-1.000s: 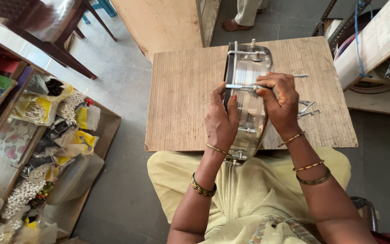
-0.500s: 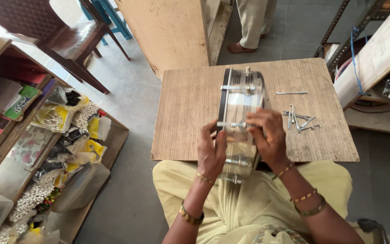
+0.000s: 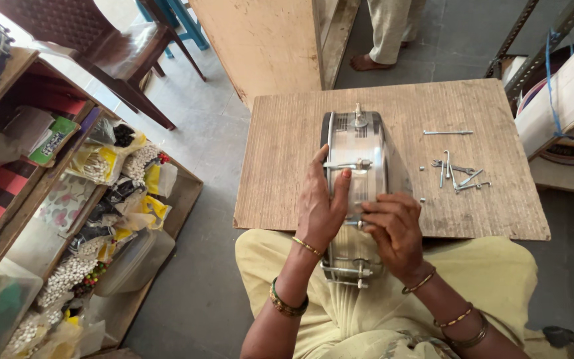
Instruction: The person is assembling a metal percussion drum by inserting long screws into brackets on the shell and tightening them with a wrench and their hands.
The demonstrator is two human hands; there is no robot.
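Left hand: the left hand (image 3: 320, 209) lies flat against the left rim of the metal drum (image 3: 357, 179), fingers together and stretched along the shell, thumb beside a tension rod; it clasps the shell rather than pinching anything.
Right hand: the right hand (image 3: 393, 229) rests on the drum's near right side with fingers curled inward; whether the fingertips pinch a small part cannot be told.
Drum: the shiny shell stands on edge, its far half on the counter (image 3: 287, 146) and its near half over the lap of the person in yellow clothing.
Counter: a bare, grainy wooden board, rectangular, held low in front of the seated person.
Loose hardware: one long rod (image 3: 448, 132) lies alone to the right of the drum; a small heap of hooked rods (image 3: 460, 176) lies nearer, well apart from both hands.
Room: grey tiled floor; an open wooden box (image 3: 101, 219) of bagged beads and packets at left; a dark chair (image 3: 111, 56) beyond it; a bystander's foot (image 3: 370, 62) past the counter's far edge.
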